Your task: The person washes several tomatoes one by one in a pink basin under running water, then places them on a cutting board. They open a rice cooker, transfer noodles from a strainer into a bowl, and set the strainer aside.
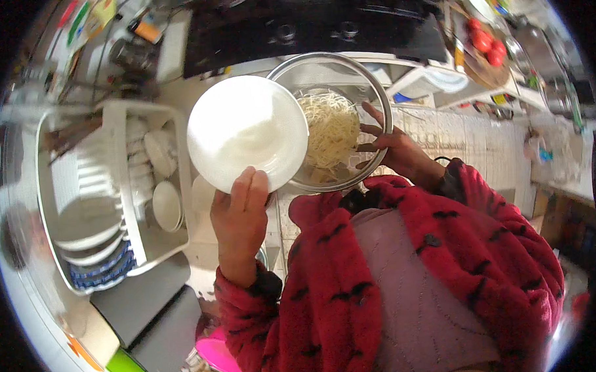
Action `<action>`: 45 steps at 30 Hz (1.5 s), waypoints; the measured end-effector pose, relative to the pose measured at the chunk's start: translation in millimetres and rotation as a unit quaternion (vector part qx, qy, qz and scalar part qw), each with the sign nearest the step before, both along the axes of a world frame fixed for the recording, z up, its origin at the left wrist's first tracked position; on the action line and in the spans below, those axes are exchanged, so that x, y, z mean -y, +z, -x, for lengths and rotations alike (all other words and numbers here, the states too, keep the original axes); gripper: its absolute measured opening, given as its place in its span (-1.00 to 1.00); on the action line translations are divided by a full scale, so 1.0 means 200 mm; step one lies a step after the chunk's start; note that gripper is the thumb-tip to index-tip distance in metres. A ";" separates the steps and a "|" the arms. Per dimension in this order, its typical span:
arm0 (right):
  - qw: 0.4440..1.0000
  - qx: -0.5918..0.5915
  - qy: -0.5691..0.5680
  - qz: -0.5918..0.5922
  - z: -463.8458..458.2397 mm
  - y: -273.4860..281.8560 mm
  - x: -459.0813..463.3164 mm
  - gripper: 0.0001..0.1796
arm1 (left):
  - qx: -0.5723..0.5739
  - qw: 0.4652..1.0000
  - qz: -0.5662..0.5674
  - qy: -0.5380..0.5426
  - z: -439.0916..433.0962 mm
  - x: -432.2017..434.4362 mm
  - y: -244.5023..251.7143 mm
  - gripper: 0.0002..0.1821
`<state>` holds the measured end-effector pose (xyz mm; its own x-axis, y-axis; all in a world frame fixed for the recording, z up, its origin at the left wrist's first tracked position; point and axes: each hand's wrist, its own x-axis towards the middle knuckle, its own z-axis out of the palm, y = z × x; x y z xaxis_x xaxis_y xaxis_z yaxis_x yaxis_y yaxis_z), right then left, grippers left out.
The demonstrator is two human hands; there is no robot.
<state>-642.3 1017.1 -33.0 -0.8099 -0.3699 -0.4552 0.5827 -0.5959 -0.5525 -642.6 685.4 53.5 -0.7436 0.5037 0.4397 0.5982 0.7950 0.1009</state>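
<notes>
My left hand (pixel 245 212) grips the near rim of a white plate or shallow bowl (pixel 247 131), fingers on its upper face and the thumb side hidden beneath. Nothing lies on its shiny face. Just right of it, my right hand (pixel 395 148) holds a clear bowl with a metal-looking rim (pixel 385 104), fingers spread against its right side. Inside sits a heap of pale thin shreds or noodles (pixel 328 131); what they are made of I cannot tell. The white plate overlaps the bowl's left edge in this view.
A white dish rack (pixel 131 192) with plates and bowls stands at left. Ahead is a black stovetop (pixel 317 33) with knobs. At upper right, several tomatoes (pixel 482 41) lie on a round wooden board (pixel 491 76). A pink plastic item (pixel 220 353) is low, beside my left sleeve.
</notes>
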 end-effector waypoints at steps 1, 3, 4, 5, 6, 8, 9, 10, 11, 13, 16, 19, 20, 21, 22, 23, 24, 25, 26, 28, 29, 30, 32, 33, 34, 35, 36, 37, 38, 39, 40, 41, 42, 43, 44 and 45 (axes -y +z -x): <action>1.000 -0.002 -0.016 -0.016 -0.05 -0.01 -0.06 0.03 | 0.009 1.000 -0.004 -0.015 0.01 -0.07 0.01 -0.64; 0.997 0.000 -0.050 -0.051 -0.17 -0.02 -0.19 0.04 | 0.020 0.999 -0.006 -0.046 0.02 -0.22 0.04 -0.62; 0.997 -0.012 -0.066 -0.036 -0.24 -0.02 -0.27 0.05 | 0.014 0.998 0.005 -0.062 0.02 -0.30 0.05 -0.64; 0.996 -0.010 -0.085 -0.039 -0.30 -0.02 -0.34 0.05 | 0.012 0.996 0.009 -0.086 0.02 -0.39 0.06 -0.65; 0.994 -0.016 -0.103 -0.034 -0.37 -0.02 -0.42 0.05 | 0.008 0.994 0.015 -0.111 0.02 -0.47 0.07 -0.66; 0.989 -0.013 -0.143 -0.040 -0.54 -0.03 -0.58 0.05 | 0.018 0.987 0.039 -0.154 -0.01 -0.64 0.09 -0.70; 0.985 0.007 -0.166 -0.056 -0.63 -0.03 -0.65 0.05 | 0.019 0.985 0.046 -0.168 -0.03 -0.74 0.10 -0.71; 0.979 0.015 -0.194 -0.062 -0.72 -0.05 -0.73 0.05 | 0.022 0.982 0.054 -0.182 -0.06 -0.84 0.11 -0.72; 0.972 0.000 -0.226 -0.059 -0.82 -0.06 -0.81 0.04 | 0.036 0.979 0.070 -0.187 -0.09 -0.95 0.11 -0.73; 0.965 0.033 -0.254 -0.056 -1.01 -0.09 -1.00 0.04 | 0.047 0.974 0.015 -0.220 -0.15 -1.17 0.08 -0.82; 0.945 0.011 -0.323 -0.044 -1.35 -0.12 -1.20 0.04 | 0.065 0.958 -0.028 -0.278 -0.22 -1.44 0.02 -0.84; 0.920 0.061 -0.385 -0.046 -1.63 -0.14 -1.40 0.04 | 0.115 0.949 -0.035 -0.293 -0.29 -1.70 -0.06 -0.82; 0.912 0.056 -0.405 -0.034 -1.72 -0.14 -1.45 0.02 | 0.134 0.941 -0.049 -0.306 -0.29 -1.79 -0.09 -0.82; 0.903 0.056 -0.425 -0.027 -1.78 -0.15 -1.49 0.00 | 0.147 0.936 -0.048 -0.316 -0.29 -1.88 -0.11 -0.83; 0.883 0.072 -0.463 0.033 -1.84 -0.15 -1.53 -0.04 | 0.159 0.931 -0.046 -0.326 -0.28 -1.97 -0.13 -0.83; 0.872 0.116 -0.474 0.032 -1.88 -0.15 -1.57 -0.06 | 0.174 0.925 -0.047 -0.335 -0.26 -2.06 -0.14 -0.84; 0.857 0.136 -0.496 0.019 -1.92 -0.15 -1.60 -0.07 | 0.182 0.921 -0.048 -0.342 -0.24 -2.14 -0.15 -0.85; 0.853 0.113 -0.508 0.020 -1.94 -0.16 -1.64 -0.07 | 0.183 0.917 -0.045 -0.352 -0.20 -2.23 -0.16 -0.84; 0.853 0.058 -0.517 0.035 -1.95 -0.17 -1.67 -0.07 | 0.184 0.913 -0.043 -0.362 -0.17 -2.32 -0.17 -0.84; 0.830 0.089 -0.549 0.038 -1.92 -0.19 -1.75 -0.08 | 0.190 0.901 -0.052 -0.386 -0.09 -2.49 -0.20 -0.84; 0.820 0.081 -0.564 0.045 -1.90 -0.21 -1.79 -0.08 | 0.200 0.900 -0.041 -0.385 -0.07 -2.56 -0.22 -0.83; 0.811 0.080 -0.578 0.047 -1.87 -0.22 -1.84 -0.09 | 0.214 0.896 -0.036 -0.387 -0.03 -2.63 -0.23 -0.83; 0.796 0.077 -0.598 0.047 -1.78 -0.23 -1.96 -0.11 | 0.230 0.886 -0.046 -0.399 0.07 -2.80 -0.27 -0.81; 0.791 0.075 -0.605 0.044 -1.73 -0.23 -2.02 -0.11 | 0.230 0.885 -0.037 -0.403 0.14 -2.90 -0.28 -0.80; 0.785 0.054 -0.616 0.049 -1.66 -0.22 -2.08 -0.16 | 0.225 0.882 -0.036 -0.412 0.20 -2.99 -0.29 -0.79; 0.779 0.032 -0.624 0.050 -1.60 -0.21 -2.16 -0.21 | 0.216 0.878 -0.044 -0.425 0.27 -3.10 -0.29 -0.79; 0.776 0.011 -0.629 0.057 -1.54 -0.19 -2.22 -0.25 | 0.205 0.875 -0.051 -0.437 0.32 -3.19 -0.30 -0.80; 0.785 -0.028 -0.613 0.086 -1.47 -0.18 -2.27 -0.21 | 0.214 0.874 -0.047 -0.435 0.37 -3.27 -0.30 -0.82; 0.767 -0.005 -0.632 0.106 -1.41 -0.16 -2.33 -0.16 | 0.215 0.871 -0.047 -0.440 0.42 -3.36 -0.30 -0.84; 0.773 -0.009 -0.631 0.066 -1.35 -0.13 -2.39 -0.11 | 0.209 0.866 -0.053 -0.451 0.48 -3.45 -0.28 -0.86; 0.760 -0.010 -0.648 0.047 -1.30 -0.11 -2.44 -0.10 | 0.217 0.860 -0.057 -0.458 0.53 -3.53 -0.27 -0.87; 0.755 -0.042 -0.653 0.051 -1.26 -0.09 -2.48 -0.09 | 0.215 0.857 -0.048 -0.466 0.58 -3.60 -0.27 -0.87; 0.754 -0.053 -0.653 0.047 -1.22 -0.08 -2.53 -0.06 | 0.215 0.853 -0.045 -0.473 0.62 -3.67 -0.27 -0.86; 0.744 -0.009 -0.668 0.029 -1.20 -0.06 -2.57 -0.06 | 0.212 0.854 -0.044 -0.474 0.65 -3.72 -0.27 -0.86; 0.742 -0.003 -0.670 0.032 -1.17 -0.04 -2.61 -0.06 | 0.214 0.850 -0.048 -0.480 0.68 -3.77 -0.27 -0.86; 0.749 -0.038 -0.660 0.053 -1.14 -0.04 -2.65 -0.06 | 0.225 0.851 -0.044 -0.473 0.71 -3.80 -0.27 -0.85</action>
